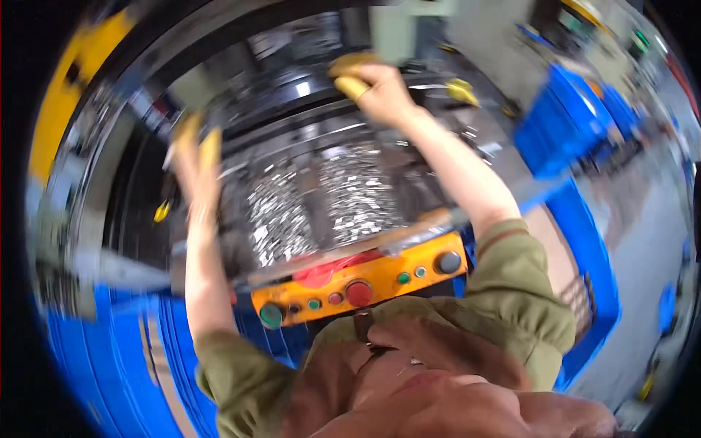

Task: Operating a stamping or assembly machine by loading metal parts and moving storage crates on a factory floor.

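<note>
My right hand point(380, 87) grips a yellow piece point(352, 86) up at the press; my left hand point(193, 157) pinches another yellow piece point(210, 146), above heaps of metal scrap point(321, 204).

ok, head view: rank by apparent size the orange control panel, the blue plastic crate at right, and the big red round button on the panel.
1. Blue plastic crate, though blurred and farther off, so its lead over the panel is unsure.
2. Orange control panel.
3. Red round button, clearly smallest.
</note>
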Demonstrator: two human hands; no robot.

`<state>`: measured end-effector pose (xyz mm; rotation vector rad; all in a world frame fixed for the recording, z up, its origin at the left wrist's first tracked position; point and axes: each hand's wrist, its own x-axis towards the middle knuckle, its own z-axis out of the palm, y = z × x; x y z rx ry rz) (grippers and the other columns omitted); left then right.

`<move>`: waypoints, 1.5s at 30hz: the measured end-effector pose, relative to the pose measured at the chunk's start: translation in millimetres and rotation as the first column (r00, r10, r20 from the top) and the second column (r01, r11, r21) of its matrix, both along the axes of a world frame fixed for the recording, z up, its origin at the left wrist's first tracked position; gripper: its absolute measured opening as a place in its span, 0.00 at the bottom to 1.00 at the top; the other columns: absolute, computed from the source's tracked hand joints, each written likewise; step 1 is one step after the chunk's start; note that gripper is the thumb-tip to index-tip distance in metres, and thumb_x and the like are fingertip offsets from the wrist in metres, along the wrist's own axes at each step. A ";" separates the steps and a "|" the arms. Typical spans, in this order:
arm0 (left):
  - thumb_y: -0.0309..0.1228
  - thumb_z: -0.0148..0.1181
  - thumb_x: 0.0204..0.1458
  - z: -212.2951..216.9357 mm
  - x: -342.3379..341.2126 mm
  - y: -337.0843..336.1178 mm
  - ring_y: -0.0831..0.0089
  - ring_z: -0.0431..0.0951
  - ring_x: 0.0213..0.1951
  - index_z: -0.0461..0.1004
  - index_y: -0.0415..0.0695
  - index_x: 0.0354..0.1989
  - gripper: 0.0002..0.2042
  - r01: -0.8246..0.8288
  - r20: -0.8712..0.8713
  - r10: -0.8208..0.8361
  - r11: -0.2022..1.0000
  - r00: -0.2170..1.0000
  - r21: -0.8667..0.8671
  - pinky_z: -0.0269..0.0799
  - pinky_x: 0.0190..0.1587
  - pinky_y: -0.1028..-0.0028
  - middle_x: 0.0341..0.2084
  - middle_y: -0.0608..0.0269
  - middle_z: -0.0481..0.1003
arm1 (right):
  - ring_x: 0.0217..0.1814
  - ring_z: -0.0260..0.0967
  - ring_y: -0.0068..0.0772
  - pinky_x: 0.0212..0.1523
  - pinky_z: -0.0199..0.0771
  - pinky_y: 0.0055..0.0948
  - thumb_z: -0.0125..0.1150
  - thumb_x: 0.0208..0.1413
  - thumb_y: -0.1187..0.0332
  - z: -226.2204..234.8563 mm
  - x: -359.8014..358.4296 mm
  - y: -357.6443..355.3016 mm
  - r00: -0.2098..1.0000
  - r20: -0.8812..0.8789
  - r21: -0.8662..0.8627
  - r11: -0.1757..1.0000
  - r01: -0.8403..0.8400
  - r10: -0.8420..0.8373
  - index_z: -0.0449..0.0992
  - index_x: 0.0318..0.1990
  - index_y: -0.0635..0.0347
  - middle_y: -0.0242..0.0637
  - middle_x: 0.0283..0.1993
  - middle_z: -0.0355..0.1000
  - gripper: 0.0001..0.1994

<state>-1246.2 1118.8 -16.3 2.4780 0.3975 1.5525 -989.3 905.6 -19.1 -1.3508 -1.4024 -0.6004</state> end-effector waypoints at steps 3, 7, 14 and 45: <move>0.25 0.49 0.55 -22.7 -93.1 -51.4 0.60 0.65 0.59 0.66 0.38 0.59 0.21 -0.156 0.127 0.155 0.988 0.980 -0.007 0.56 0.64 0.66 0.57 0.50 0.67 | 0.41 0.72 0.31 0.44 0.71 0.30 0.64 0.47 0.75 -18.3 -24.4 -98.5 0.992 -0.024 0.006 0.992 -0.123 0.123 0.79 0.37 0.61 0.35 0.40 0.78 0.08; 0.28 0.46 0.61 -108.8 -192.5 -81.1 0.56 0.63 0.61 0.62 0.36 0.61 0.20 -0.376 0.186 0.423 0.895 0.887 -0.241 0.55 0.65 0.66 0.60 0.47 0.63 | 0.33 0.74 0.27 0.36 0.73 0.23 0.58 0.55 0.78 -73.0 -63.1 -224.3 0.902 -0.426 0.044 0.997 -0.064 0.077 0.78 0.42 0.64 0.37 0.37 0.78 0.08; 0.34 0.52 0.60 -291.1 -231.5 -112.8 0.57 0.66 0.58 0.61 0.37 0.62 0.24 -0.218 -0.066 0.279 0.561 0.958 -0.799 0.61 0.61 0.68 0.58 0.46 0.64 | 0.42 0.73 0.32 0.44 0.74 0.24 0.57 0.59 0.73 -237.1 -99.5 -298.7 0.571 -0.646 -0.340 0.861 0.379 -0.506 0.71 0.52 0.70 0.45 0.46 0.75 0.15; 0.40 0.65 0.51 -386.7 -273.6 -62.3 0.60 0.69 0.53 0.57 0.36 0.62 0.34 -0.308 -0.294 0.100 0.170 0.951 -0.936 0.66 0.55 0.69 0.56 0.48 0.65 | 0.54 0.69 0.42 0.55 0.69 0.32 0.64 0.53 0.65 -340.9 -110.4 -297.5 0.351 -0.677 -0.677 0.734 0.047 -0.647 0.60 0.62 0.65 0.48 0.54 0.69 0.30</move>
